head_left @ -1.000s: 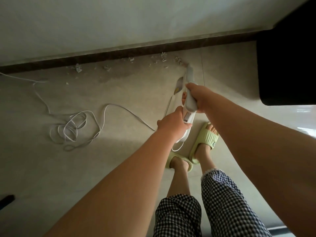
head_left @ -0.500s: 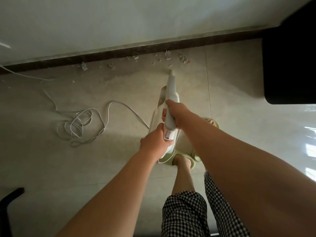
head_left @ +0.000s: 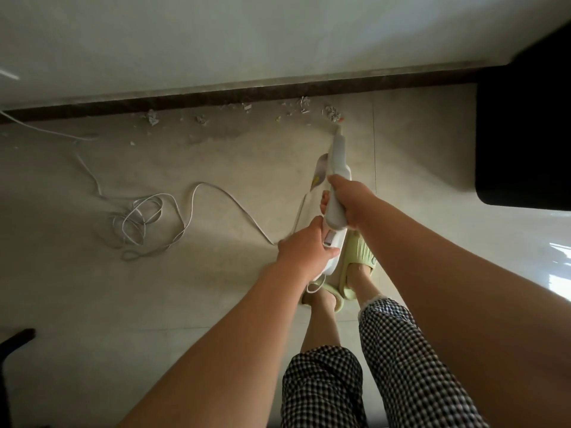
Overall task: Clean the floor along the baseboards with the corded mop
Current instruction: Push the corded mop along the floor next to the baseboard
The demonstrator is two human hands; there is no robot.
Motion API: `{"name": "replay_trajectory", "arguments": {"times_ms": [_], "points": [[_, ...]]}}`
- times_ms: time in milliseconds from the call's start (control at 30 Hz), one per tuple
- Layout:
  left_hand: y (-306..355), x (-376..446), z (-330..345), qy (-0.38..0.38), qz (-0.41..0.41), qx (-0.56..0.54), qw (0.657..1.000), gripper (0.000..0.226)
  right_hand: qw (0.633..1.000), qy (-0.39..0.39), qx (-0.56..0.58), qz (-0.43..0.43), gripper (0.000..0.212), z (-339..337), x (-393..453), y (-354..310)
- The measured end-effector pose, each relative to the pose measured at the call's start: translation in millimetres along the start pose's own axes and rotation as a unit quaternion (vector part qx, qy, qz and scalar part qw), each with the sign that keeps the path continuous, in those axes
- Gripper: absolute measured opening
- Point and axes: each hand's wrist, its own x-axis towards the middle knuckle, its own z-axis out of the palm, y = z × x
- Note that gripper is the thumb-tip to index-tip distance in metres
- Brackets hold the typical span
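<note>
Head view, both hands' grip on mop handle [head_left: 335,208], left hand [head_left: 304,247], right hand [head_left: 350,202], mop head hidden.

Black-and-white checked trousers [head_left: 395,359], pale-green slippers [head_left: 358,257]

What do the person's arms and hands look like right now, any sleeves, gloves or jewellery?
Both forearms are bare as far as the view shows: no sleeves in sight. The left hand and right hand wear no gloves, and no rings, watch or bracelets show on the visible sides. Lower down, the person wears black-and-white checked trousers with a frayed hem, and pale green slippers.
</note>
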Motion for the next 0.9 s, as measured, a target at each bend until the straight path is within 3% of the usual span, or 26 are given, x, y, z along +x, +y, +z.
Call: {"name": "replay_trajectory", "arguments": {"times_ms": [900], "points": [[76.8,53.2,-17.2,0.039,-0.004,-0.073,0.997,0.042,0.995,-0.023,-0.086,-0.034,0.022,-25.3,14.8,-94.8]]}}
